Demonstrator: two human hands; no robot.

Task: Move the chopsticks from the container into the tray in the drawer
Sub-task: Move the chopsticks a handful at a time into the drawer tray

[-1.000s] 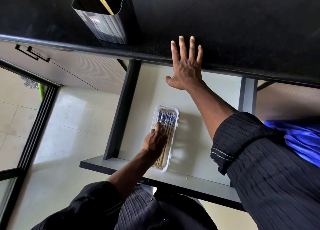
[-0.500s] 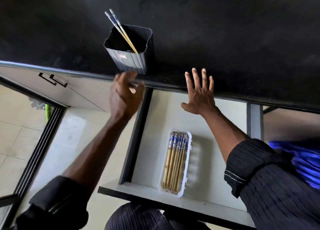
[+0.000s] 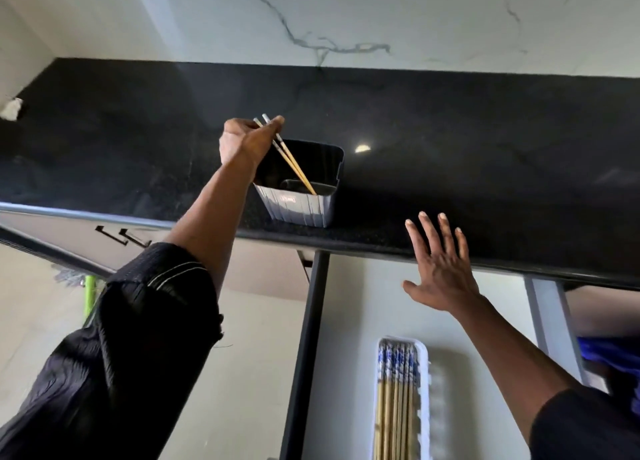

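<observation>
A dark ribbed container (image 3: 304, 210) stands near the front edge of the black counter (image 3: 485, 154). Two wooden chopsticks (image 3: 294, 166) with pale tops lean in it. My left hand (image 3: 244, 142) is closed around their upper ends, above the container's left rim. My right hand (image 3: 441, 269) lies flat with fingers spread on the counter's front edge, above the open drawer (image 3: 349, 303). In the drawer a white tray (image 3: 424, 400) holds several chopsticks with blue-patterned tops, side by side.
The drawer's black left side rail (image 3: 306, 348) runs down the middle. Cabinet fronts with black handles (image 3: 121, 236) lie to the left under the counter. A marbled white wall (image 3: 346, 16) rises behind the counter. Blue cloth (image 3: 609, 355) shows at the right edge.
My left hand rose from the tray in the drawer to the container and closed on the two chopsticks. The view tilted upward. My right hand stayed on the counter edge.
</observation>
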